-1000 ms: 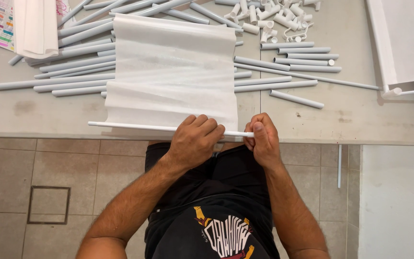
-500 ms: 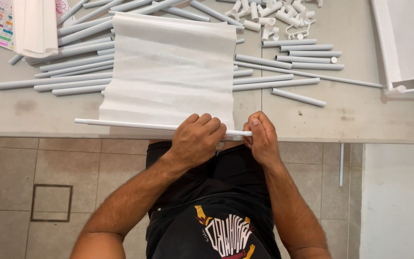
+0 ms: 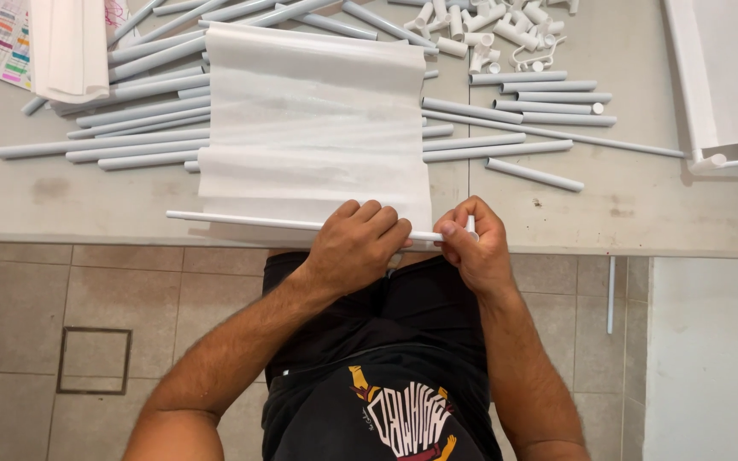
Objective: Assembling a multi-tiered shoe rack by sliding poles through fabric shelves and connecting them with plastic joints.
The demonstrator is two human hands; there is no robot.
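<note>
Rod point(image 3: 241, 222) lies at the tabletop point(image 3: 642, 213) edge, threaded through the sheet point(image 3: 313, 128) hem; my left hand point(image 3: 356, 248) clamps it, my right hand point(image 3: 471, 248) pinches its end. Uneven pushing could bunch the hem or tip everything off.

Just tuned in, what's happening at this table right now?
A person stands at the near edge of a grey table. Both hands grip a thin white rod that runs along the near edge of a white sheet: the left hand is clamped over it, and the right hand pinches its right end. The sheet lies over a row of grey tubes. More tubes and small white fittings lie beyond.
</note>
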